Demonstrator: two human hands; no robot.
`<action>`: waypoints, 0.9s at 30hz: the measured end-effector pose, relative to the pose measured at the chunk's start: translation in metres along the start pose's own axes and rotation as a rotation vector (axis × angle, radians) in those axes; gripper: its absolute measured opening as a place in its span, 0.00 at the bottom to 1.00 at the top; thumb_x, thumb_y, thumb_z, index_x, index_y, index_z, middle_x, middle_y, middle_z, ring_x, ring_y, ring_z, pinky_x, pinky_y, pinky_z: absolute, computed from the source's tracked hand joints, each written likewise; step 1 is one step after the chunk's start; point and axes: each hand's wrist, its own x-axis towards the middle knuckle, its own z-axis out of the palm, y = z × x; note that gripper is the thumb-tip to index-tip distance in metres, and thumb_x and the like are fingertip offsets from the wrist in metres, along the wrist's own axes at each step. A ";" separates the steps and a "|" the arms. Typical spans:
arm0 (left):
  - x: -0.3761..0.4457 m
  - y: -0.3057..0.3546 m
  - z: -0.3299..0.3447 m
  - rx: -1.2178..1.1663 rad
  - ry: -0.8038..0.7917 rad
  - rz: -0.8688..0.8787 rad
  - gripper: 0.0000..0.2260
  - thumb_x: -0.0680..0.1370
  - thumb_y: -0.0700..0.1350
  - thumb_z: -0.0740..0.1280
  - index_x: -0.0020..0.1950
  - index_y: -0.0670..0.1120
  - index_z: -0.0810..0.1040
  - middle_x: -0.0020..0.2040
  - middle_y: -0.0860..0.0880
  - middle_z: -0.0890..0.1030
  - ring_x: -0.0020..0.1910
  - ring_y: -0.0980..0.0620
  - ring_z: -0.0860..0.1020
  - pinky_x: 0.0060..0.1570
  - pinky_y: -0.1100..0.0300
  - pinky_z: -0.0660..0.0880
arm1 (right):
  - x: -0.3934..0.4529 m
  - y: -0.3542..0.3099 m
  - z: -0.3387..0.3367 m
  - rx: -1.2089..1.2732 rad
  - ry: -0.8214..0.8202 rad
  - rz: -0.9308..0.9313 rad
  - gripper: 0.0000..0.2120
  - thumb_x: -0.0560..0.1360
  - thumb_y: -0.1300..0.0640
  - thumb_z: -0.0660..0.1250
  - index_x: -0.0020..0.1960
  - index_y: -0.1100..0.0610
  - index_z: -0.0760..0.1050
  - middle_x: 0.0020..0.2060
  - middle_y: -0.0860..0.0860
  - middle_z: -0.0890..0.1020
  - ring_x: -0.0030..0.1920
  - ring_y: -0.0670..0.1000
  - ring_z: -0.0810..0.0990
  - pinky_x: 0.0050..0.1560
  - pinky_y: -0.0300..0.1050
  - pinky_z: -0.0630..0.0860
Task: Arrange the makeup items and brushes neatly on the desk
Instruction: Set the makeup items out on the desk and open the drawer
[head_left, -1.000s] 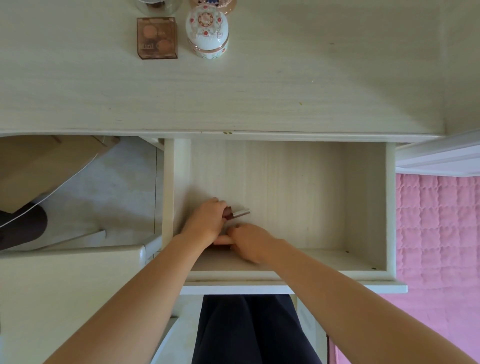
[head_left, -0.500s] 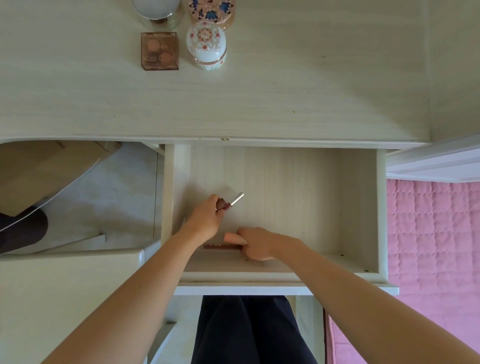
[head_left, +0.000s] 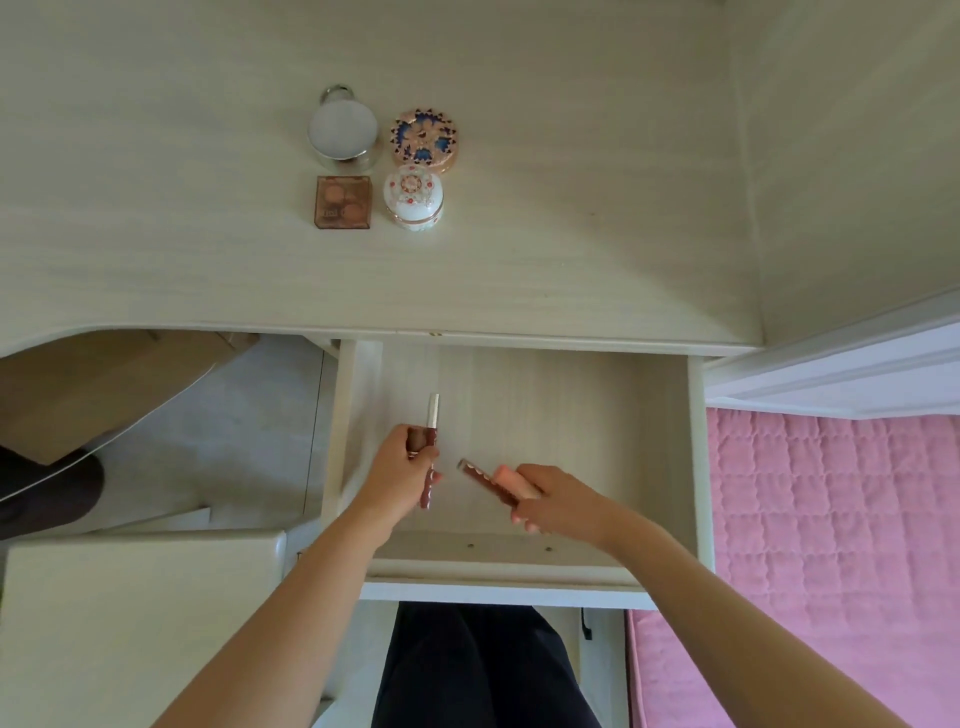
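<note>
While over drawer (head_left: 696, 457), left grip (head_left: 397, 470) holds lip tubes (head_left: 432, 415), right grip (head_left: 558, 501) holds pink tubes (head_left: 506, 478)

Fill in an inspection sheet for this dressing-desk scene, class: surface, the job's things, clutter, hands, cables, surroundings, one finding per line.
Surface: pale wood-grain desk top, with its open pale wooden drawer pulled out below.
Job's things: four items grouped two by two on the desk: round white-lidded jar, round blue-and-gold patterned compact, square brown clear-lidded palette, white domed floral pot.
Clutter: nothing seen.
Hands: left hand grips slim reddish-brown tubes, one silver-capped; right hand grips a peach tube and a dark brown tube, both over the drawer.
Cables: nothing seen.
Surroundings: pink quilted bedding to the right; pale floor to the left.
</note>
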 end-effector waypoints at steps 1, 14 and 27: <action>-0.006 0.003 0.001 -0.038 0.000 -0.004 0.04 0.80 0.40 0.62 0.52 0.47 0.73 0.48 0.47 0.80 0.39 0.51 0.82 0.29 0.63 0.75 | -0.008 -0.002 -0.003 0.044 0.015 -0.010 0.07 0.71 0.59 0.65 0.49 0.54 0.73 0.43 0.52 0.80 0.40 0.48 0.79 0.44 0.45 0.76; -0.076 0.055 0.026 -0.309 -0.002 0.048 0.06 0.80 0.39 0.62 0.56 0.46 0.74 0.49 0.47 0.83 0.43 0.46 0.84 0.47 0.47 0.79 | -0.076 -0.041 -0.023 0.363 0.232 -0.168 0.12 0.74 0.68 0.61 0.55 0.58 0.73 0.45 0.59 0.82 0.38 0.50 0.81 0.41 0.43 0.79; -0.041 0.151 0.014 -0.297 -0.037 0.111 0.07 0.76 0.37 0.67 0.54 0.44 0.76 0.49 0.44 0.83 0.38 0.48 0.83 0.35 0.54 0.79 | -0.056 -0.097 -0.093 0.657 0.453 -0.099 0.08 0.74 0.68 0.62 0.52 0.61 0.73 0.44 0.57 0.79 0.40 0.53 0.83 0.47 0.63 0.80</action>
